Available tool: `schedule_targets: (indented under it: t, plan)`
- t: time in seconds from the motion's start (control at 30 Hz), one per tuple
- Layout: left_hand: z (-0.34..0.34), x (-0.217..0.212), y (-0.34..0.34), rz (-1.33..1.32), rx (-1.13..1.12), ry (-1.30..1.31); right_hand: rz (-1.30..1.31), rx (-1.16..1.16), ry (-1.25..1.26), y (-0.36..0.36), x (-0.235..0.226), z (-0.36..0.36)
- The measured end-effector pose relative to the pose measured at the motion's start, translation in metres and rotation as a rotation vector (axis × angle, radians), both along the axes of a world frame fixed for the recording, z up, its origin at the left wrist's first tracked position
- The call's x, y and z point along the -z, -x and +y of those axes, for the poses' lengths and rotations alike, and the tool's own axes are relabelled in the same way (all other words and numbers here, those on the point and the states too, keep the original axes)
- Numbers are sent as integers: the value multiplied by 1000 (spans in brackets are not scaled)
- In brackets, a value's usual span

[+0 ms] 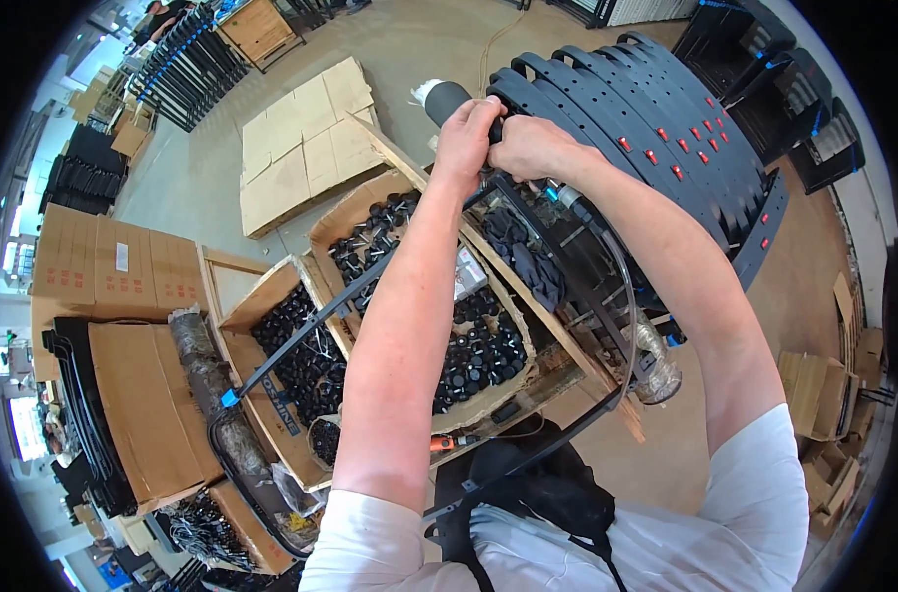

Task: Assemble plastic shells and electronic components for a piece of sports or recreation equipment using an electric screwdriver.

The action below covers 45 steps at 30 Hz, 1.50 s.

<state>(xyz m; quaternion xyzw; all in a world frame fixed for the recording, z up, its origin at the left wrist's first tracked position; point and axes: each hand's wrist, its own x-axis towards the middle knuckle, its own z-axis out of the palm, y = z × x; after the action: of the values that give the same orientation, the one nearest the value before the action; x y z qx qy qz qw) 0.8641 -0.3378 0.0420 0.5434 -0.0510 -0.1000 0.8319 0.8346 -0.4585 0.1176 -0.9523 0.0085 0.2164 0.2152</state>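
Both arms reach forward to the far end of a black metal tube frame (316, 321) that lies slanted across the boxes. My left hand (466, 143) is closed beside a dark cylinder (447, 102) with white wrapping at its tip. Just right of it, touching, my right hand (530, 148) is closed with its fingers curled in. What lies between the fingers is hidden. Next to my right hand stands a row of nested black curved panels (607, 109) bearing several red pieces. Under my right wrist sits a metal fitting (569, 197) with a clear hose.
Below my arms are cardboard bins (523, 340) of black-headed bolts (473, 355) and a small white box (468, 273). Dark cloth (518, 257) lies right of them. An orange-and-black tool (447, 443) rests at the near edge. Flattened cardboard (311, 138) covers floor beyond; cartons (123, 261) stand left.
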Motion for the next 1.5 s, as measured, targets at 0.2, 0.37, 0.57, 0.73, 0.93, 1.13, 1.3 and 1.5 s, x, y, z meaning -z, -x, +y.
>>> schedule_targets:
  t: [0.2,0.37,0.57,0.73,0.93,1.13,1.3,1.5]
  plan:
    - [3,10,2,-32,-24,-52,-14,-53,47,-1,5,1]
    - [5,15,2,-38,-38,-75,127,-21,-40,-6,6,3]
    - [3,15,6,6,-38,-46,170,61,-284,-19,27,-1]
    - [2,8,7,35,-34,-23,132,-13,-227,-18,21,-1]
    - [-1,-6,13,71,-20,18,112,42,-259,-16,21,-2]
    - [22,-11,24,-146,-198,-36,-204,-144,79,1,4,25]
    - [106,-13,78,-93,-267,-94,116,-168,53,61,-50,114]
    - [254,-9,145,17,-409,-42,47,-378,-54,107,-27,250]
